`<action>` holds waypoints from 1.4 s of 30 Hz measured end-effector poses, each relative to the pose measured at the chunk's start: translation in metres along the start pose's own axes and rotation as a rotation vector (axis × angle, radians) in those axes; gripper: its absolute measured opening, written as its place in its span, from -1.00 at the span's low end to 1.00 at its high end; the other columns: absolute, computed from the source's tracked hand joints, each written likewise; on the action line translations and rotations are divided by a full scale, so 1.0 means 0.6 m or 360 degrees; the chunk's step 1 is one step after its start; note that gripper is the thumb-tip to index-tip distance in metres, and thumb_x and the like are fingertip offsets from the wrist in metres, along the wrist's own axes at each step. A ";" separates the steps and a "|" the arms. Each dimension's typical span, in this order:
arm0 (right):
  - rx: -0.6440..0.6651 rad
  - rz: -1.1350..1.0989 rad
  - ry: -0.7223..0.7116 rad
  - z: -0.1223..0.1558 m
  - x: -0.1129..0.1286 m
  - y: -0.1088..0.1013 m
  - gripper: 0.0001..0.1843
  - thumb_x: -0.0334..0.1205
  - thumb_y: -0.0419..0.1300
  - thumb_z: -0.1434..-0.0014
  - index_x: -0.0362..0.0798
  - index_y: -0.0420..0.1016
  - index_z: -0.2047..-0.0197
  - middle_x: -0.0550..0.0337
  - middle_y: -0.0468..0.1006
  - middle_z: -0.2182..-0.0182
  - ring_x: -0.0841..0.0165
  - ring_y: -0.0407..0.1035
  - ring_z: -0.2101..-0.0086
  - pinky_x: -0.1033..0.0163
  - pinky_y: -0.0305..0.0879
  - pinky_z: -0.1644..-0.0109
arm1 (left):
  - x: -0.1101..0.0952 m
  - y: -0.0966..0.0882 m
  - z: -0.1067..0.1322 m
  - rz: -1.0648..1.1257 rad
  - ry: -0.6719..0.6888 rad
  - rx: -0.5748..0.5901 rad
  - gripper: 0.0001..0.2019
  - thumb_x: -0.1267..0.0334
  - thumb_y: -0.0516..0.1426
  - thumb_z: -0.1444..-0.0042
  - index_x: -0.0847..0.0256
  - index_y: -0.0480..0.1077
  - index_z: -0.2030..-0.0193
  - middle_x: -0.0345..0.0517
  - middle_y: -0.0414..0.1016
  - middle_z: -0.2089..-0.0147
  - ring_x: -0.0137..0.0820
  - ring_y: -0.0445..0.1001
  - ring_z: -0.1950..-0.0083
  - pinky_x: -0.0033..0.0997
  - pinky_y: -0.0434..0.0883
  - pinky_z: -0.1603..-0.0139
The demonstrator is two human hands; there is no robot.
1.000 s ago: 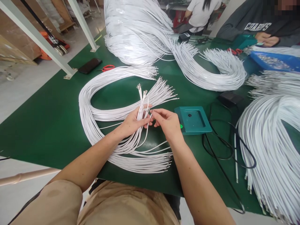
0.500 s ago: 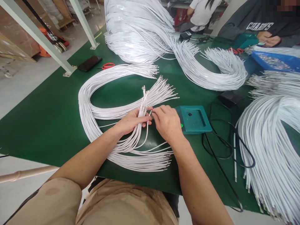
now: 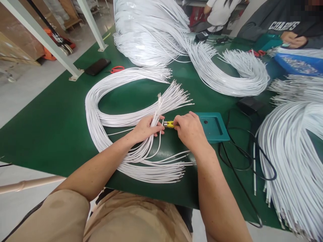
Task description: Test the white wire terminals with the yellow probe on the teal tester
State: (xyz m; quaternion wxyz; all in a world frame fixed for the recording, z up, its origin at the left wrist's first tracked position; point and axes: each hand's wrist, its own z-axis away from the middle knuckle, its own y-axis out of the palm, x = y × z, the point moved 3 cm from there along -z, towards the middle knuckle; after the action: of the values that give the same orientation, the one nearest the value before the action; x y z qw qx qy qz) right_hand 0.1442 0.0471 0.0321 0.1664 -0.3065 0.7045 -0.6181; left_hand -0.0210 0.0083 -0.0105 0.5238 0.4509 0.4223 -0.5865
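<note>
My left hand (image 3: 144,129) is closed around a small bunch of white wires (image 3: 156,111) whose metal-tipped ends stand up above my fingers. My right hand (image 3: 189,129) pinches a small yellow piece (image 3: 170,124) between thumb and fingers, right beside the left hand. A single wire end meets the yellow piece. Both hands hover over a looped bundle of white wires (image 3: 101,111) lying on the green table (image 3: 55,127). A teal box (image 3: 213,126) sits just right of my right hand.
Large heaps of white wires (image 3: 151,30) fill the back and the right side (image 3: 295,161). A black cable (image 3: 242,164) loops near the teal box. Red scissors (image 3: 116,69) and a phone (image 3: 97,66) lie at the left. Another person (image 3: 282,23) works at the far right.
My right hand shifted slightly right and now shows a yellow piece in its pinch. The left hand lowered the wire bunch a little.
</note>
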 end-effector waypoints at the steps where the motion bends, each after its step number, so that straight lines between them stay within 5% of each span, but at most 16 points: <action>1: -0.0007 -0.0016 0.0003 0.000 -0.001 0.000 -0.79 -0.52 0.05 -0.04 -0.05 0.43 0.38 0.13 0.52 0.48 0.26 0.32 0.35 0.05 0.07 -0.15 | 0.002 0.000 -0.001 -0.0015 -0.0002 -0.0009 -0.54 0.28 0.24 -0.01 0.26 0.31 -0.08 -0.12 0.51 0.33 -0.36 0.59 0.31 -0.53 0.43 0.46; 12: -0.0008 0.0005 0.0038 -0.002 -0.004 -0.004 -0.81 -0.47 0.08 -0.08 -0.04 0.46 0.42 0.17 0.42 0.58 0.28 0.28 0.41 0.10 0.15 -0.09 | 0.008 0.003 -0.001 -0.0261 -0.0016 -0.0086 -0.58 0.29 0.25 0.03 0.27 0.39 -0.02 -0.11 0.58 0.37 -0.37 0.58 0.38 -0.47 0.49 0.43; 15: -0.0073 -0.0026 0.0017 0.004 -0.009 -0.010 -0.88 -0.34 0.11 -0.17 -0.05 0.47 0.32 0.11 0.55 0.42 0.22 0.37 0.21 -0.04 0.01 -0.23 | 0.011 0.003 -0.002 -0.0270 -0.0020 -0.0080 -0.57 0.29 0.24 0.03 0.28 0.40 -0.03 -0.10 0.59 0.36 -0.36 0.58 0.36 -0.46 0.50 0.42; 18: -0.0335 0.0134 0.0266 0.013 -0.028 -0.015 -0.78 -0.23 0.06 -0.25 -0.10 0.47 0.12 -0.08 0.55 0.08 0.06 0.26 -0.08 -0.29 -0.23 -0.27 | 0.010 0.004 -0.002 -0.0234 -0.0029 -0.0064 -0.57 0.28 0.25 0.03 0.28 0.40 -0.02 -0.08 0.59 0.34 -0.34 0.59 0.34 -0.46 0.50 0.42; 21: -0.0405 0.0305 0.0507 0.021 -0.046 -0.008 -0.66 -0.24 -0.02 -0.29 -0.17 0.40 -0.06 -0.22 0.41 -0.12 -0.03 0.16 -0.17 -0.38 -0.18 -0.21 | 0.007 0.001 -0.001 -0.0191 -0.0039 -0.0061 -0.56 0.27 0.27 0.05 0.29 0.39 -0.01 -0.08 0.58 0.35 -0.34 0.59 0.35 -0.46 0.49 0.42; 25: -0.0371 0.0314 0.0502 0.020 -0.049 -0.005 -0.65 -0.25 -0.02 -0.30 -0.17 0.41 -0.06 -0.23 0.41 -0.12 -0.02 0.18 -0.17 -0.35 -0.15 -0.22 | 0.003 -0.010 0.001 -0.0124 -0.0054 -0.0039 -0.55 0.25 0.28 0.05 0.28 0.38 -0.01 -0.09 0.57 0.35 -0.32 0.59 0.33 -0.44 0.48 0.40; 30: -0.0398 -0.0138 0.0234 0.013 0.003 -0.032 -0.71 -0.18 0.04 -0.28 -0.11 0.50 0.08 -0.05 0.56 0.10 0.14 0.35 0.08 -0.02 0.16 -0.08 | -0.002 -0.024 0.002 -0.0017 -0.0018 -0.0018 -0.44 0.20 0.30 0.07 0.28 0.32 -0.10 -0.12 0.55 0.34 -0.33 0.57 0.30 -0.46 0.43 0.39; 35: 0.0209 -0.0524 -0.0483 0.020 0.112 -0.012 -0.72 -0.18 0.07 -0.25 -0.04 0.53 0.41 0.04 0.58 0.35 0.23 0.36 0.24 0.14 0.26 0.11 | -0.009 -0.028 0.003 0.0030 0.0027 0.0007 -0.58 0.17 0.31 0.08 0.27 0.43 0.07 -0.20 0.50 0.34 -0.49 0.47 0.38 -0.48 0.39 0.31; 38: 0.0339 -0.0416 -0.0495 0.033 0.141 0.016 -0.83 -0.35 0.20 -0.06 -0.04 0.46 0.56 0.03 0.53 0.50 0.17 0.35 0.29 0.10 0.27 0.16 | -0.007 -0.027 0.003 0.0137 -0.0042 0.0050 -0.60 0.17 0.33 0.11 0.27 0.43 0.12 -0.19 0.50 0.34 -0.46 0.46 0.37 -0.49 0.36 0.35; 42: 0.0397 -0.0630 -0.0286 0.045 0.143 0.022 -0.69 -0.42 0.26 0.06 0.00 0.28 0.70 0.20 0.29 0.72 0.33 0.22 0.56 0.19 0.23 0.37 | -0.004 -0.034 -0.001 0.0231 -0.0075 0.0029 -0.56 0.22 0.36 0.17 0.25 0.46 0.09 -0.09 0.51 0.19 -0.40 0.48 0.20 -0.44 0.38 0.22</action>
State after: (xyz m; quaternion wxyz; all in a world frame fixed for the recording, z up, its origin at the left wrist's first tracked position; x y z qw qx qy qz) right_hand 0.0928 -0.0275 0.0265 0.1406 -0.4693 0.5315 -0.6910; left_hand -0.0409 0.0110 -0.0078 0.5706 0.4712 0.3706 -0.5613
